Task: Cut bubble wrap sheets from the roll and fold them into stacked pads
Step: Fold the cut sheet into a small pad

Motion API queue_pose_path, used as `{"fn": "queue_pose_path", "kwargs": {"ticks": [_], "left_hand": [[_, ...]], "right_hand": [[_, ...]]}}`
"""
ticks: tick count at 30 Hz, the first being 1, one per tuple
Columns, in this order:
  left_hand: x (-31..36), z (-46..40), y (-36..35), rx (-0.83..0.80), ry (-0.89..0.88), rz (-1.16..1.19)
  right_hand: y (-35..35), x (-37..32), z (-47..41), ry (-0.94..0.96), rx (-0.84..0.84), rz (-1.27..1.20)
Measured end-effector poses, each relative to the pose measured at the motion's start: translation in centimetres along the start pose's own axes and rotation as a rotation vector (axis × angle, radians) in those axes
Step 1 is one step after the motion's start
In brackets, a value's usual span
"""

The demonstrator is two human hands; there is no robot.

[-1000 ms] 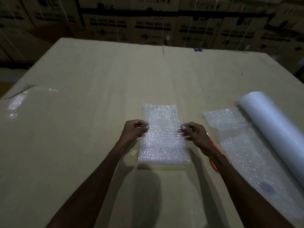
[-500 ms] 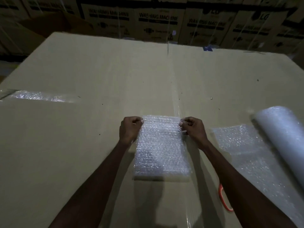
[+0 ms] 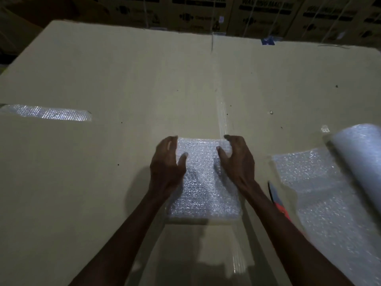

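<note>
1. Two hands sit at the far end of the folded bubble wrap pad [image 3: 203, 182]. The left hand [image 3: 166, 166] holds the far left corner, with the thumb laid on top and the fingers curled over the far edge. The right hand [image 3: 237, 159] does the same at the far right corner.
2. Both hands are half closed around the pad, and neither is nearer than the other. They are level with each other, one on each side.
3. The pad lies directly between the hands and reaches back toward the person, so its long axis runs from far to near. I judge that the next fold brings the far end toward the near end.
4. The pad looks white and bumpy, with several layers, and it lies flat on the cardboard surface [image 3: 123, 79].
5. To the right, well apart from the pad, the bubble wrap roll [image 3: 358, 157] lies with a loose sheet [image 3: 321, 195] spread before it. A red-handled tool [image 3: 278, 200], probably scissors, lies between the right arm and this sheet.
</note>
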State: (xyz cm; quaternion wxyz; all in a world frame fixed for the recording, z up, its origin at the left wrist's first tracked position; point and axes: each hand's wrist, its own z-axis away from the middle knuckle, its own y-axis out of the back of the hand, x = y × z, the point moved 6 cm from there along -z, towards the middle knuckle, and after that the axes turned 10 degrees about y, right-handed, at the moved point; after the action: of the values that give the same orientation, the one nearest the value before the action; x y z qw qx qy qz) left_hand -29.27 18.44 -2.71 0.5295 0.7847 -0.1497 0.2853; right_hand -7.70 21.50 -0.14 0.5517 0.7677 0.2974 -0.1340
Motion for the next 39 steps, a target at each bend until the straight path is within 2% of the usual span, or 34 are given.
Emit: {"fn": "queue_pose_path", "kwargs": {"ticks": [4, 8, 12, 22, 30, 32, 35, 37, 39], "left_hand": [[0.9, 4.8, -2.0, -0.216, -0.09, -0.144], [0.7, 8.0, -2.8, -0.249, -0.148, -0.214], [0.2, 8.8, -3.2, -0.244, -0.196, -0.264], [-0.6, 8.8, -3.1, -0.3, -0.202, -0.337], [-0.3, 8.1, -2.5, -0.313, -0.213, -0.429], [0.2, 7.6, -1.7, -0.307, -0.221, -0.426], [1.0, 7.2, 0.4, -0.312, -0.204, -0.382], [0.9, 8.1, 1.6, -0.303, -0.234, -0.318], [0.2, 9.5, 2.0, -0.305, -0.288, -0.259]], "right_hand": [[-2.1, -3.0, 4.8, 0.046, -0.132, -0.003], [-4.5, -3.4, 8.1, 0.058, -0.222, 0.076], [-6.3, -2.6, 9.8, 0.1, -0.438, 0.165], [-5.2, -1.5, 10.6, 0.264, -0.513, 0.204], [-4.5, -1.9, 10.2, 0.264, -0.583, 0.146], [-3.3, -2.3, 9.5, 0.255, -0.555, 0.094], [0.0, -2.6, 9.0, 0.232, -0.349, -0.004], [1.9, -2.7, 10.2, 0.286, -0.234, -0.029], [2.9, -2.8, 12.1, 0.366, -0.188, -0.028]]}}
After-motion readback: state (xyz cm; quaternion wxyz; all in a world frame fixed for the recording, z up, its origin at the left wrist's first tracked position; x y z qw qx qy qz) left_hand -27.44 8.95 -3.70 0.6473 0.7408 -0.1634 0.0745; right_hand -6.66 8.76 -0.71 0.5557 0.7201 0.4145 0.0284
